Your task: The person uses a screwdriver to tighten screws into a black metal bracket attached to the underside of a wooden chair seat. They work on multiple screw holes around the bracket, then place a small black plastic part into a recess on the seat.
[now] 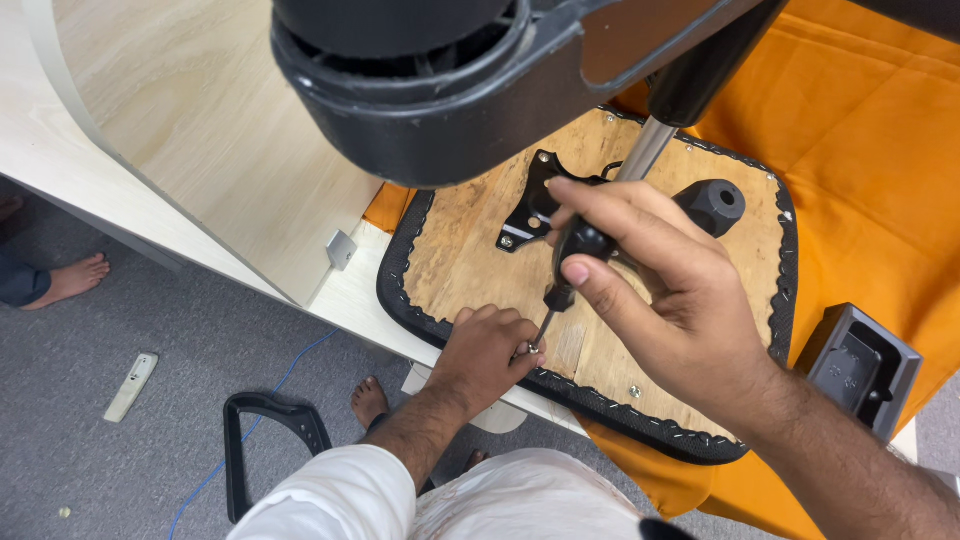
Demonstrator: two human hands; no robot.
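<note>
table (230, 150); one seat (470, 250); one screwdriver (570, 265)

We saw bright, even light from overhead, with no glare and only soft shadows under the right hand (660, 290). Above that hand, the black chair base (440, 90) loomed large and slightly blurred, too close for sharp focus.

Upturned seat base (470, 250) on cloth (880, 150) atop table (200, 120); loose armrest (262, 440) on floor (80, 400) below.
</note>
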